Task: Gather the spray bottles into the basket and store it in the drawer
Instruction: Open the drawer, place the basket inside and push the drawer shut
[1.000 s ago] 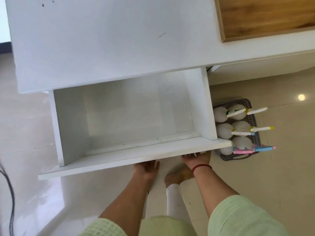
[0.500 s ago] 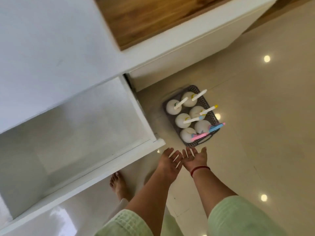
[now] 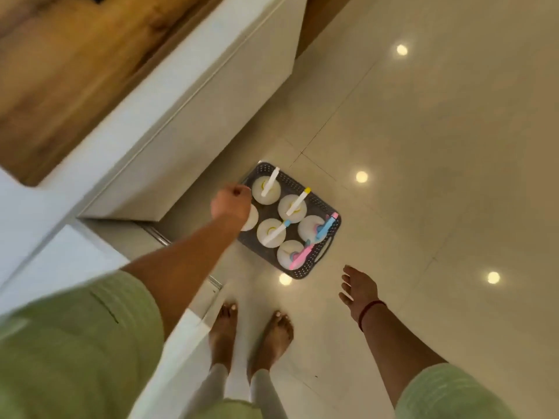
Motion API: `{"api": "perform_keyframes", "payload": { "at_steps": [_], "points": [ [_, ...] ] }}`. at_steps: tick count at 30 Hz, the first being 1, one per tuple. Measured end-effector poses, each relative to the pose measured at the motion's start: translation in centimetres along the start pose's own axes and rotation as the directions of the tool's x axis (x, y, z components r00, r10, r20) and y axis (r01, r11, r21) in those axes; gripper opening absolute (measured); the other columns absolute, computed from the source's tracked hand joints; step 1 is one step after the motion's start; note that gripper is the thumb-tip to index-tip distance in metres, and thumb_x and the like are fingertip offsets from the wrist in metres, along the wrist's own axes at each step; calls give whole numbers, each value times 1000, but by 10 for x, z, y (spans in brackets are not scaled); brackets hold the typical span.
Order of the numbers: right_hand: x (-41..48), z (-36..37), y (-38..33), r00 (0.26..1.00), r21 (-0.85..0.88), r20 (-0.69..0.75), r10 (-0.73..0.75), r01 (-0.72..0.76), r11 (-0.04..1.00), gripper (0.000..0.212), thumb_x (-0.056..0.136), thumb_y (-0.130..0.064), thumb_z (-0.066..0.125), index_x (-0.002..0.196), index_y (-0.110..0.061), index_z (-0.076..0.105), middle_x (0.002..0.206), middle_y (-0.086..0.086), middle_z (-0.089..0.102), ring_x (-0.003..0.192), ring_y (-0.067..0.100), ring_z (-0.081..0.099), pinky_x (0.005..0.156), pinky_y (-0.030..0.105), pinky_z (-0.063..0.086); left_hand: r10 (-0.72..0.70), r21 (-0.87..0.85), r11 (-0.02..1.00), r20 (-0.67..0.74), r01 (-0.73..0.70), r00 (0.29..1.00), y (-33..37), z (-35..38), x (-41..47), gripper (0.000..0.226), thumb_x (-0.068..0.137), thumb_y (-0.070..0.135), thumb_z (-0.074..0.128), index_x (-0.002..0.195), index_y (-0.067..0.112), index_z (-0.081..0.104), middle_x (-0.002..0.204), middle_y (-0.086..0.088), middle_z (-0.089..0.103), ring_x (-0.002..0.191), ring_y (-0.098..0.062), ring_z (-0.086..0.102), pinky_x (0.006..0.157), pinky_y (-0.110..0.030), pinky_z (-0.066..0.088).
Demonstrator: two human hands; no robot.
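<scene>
Now basket (image 3: 328, 249) beneath left hand (image 3: 231, 204)

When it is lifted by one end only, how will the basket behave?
The basket will probably tilt, since only the left hand is at its end. Its six upright bottles could slide or tip. It is likely rather stiff: perforated plastic with a handle slot.

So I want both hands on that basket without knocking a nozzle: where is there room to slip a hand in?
The handle slot at the near end of the basket is open, with bare floor past the right rim. The left hand is at the far left corner. Inside is crowded: six spray bottles fill it.
</scene>
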State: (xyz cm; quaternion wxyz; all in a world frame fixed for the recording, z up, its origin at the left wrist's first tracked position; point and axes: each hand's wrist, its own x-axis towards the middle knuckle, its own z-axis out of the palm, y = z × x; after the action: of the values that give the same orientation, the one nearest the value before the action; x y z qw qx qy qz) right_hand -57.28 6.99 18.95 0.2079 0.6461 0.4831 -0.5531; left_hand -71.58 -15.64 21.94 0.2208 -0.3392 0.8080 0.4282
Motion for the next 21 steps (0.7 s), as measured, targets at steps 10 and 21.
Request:
{"api": "perform_keyframes", "payload": {
  "at_steps": [10, 21],
  "points": [
    [107, 49, 21, 990, -212, -23, -141, 133, 968, 46, 93, -22, 55, 135, -4, 45, 140, 17, 47, 123, 32, 48, 104, 43, 40, 180, 546, 770, 312, -331, 933, -61, 25, 131, 41, 92, 17, 53, 128, -1, 47, 124, -22, 56, 114, -35, 54, 93, -33, 42],
    [210, 79, 54, 991, -174, -6, -135, 132, 976, 42, 88, -17, 61, 125, 0, 53, 102, 12, 56, 88, 24, 51, 72, 29, 43, 28, 659, 717, 299, -228, 954, -116, 63, 221, 46, 95, 22, 52, 134, 0, 45, 138, -25, 48, 125, -38, 48, 101, -36, 41]
  ]
}}
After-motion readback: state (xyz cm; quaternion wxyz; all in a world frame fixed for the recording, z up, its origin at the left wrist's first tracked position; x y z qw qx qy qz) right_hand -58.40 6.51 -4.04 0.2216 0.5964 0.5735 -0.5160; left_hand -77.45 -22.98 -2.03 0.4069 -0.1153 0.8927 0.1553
